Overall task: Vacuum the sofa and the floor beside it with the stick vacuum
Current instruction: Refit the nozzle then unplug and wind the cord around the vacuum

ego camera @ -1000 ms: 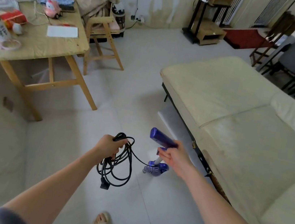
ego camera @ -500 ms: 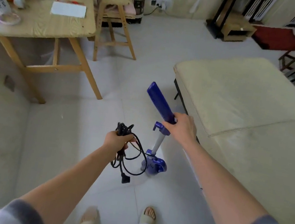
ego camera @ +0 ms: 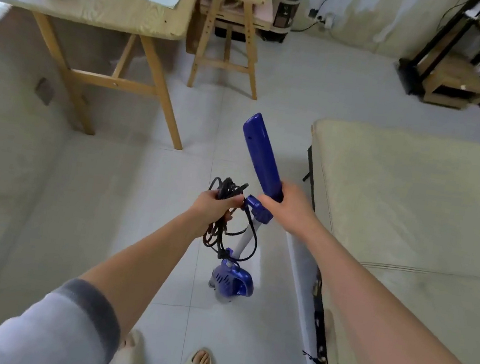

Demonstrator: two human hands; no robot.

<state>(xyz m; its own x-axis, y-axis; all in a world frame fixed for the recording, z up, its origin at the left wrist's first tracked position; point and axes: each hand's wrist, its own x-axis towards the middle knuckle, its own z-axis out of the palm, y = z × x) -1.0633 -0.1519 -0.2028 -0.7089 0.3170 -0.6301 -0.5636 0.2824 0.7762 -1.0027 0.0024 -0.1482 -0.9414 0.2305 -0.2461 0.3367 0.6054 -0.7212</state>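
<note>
The right hand (ego camera: 286, 208) grips the vacuum (ego camera: 261, 166) handle; its head sits on the floor (ego camera: 107, 194) beside the sofa (ego camera: 414, 206). The left hand (ego camera: 213, 206) clutches the coiled cord (ego camera: 223, 228).

**Blue vacuum, pale room**

The stick vacuum (ego camera: 261, 160) is deep blue with a white tube; the cord (ego camera: 222, 210) bunched in the left grip (ego camera: 213, 206) is black. Right of the right grip (ego camera: 283, 206), the sofa (ego camera: 414, 206) is cream. The floor (ego camera: 137, 198) is pale grey tile. Beyond the grips, the surface (ego camera: 102, 8) is light wood. Sleeves are light grey with darker cuffs.
</note>
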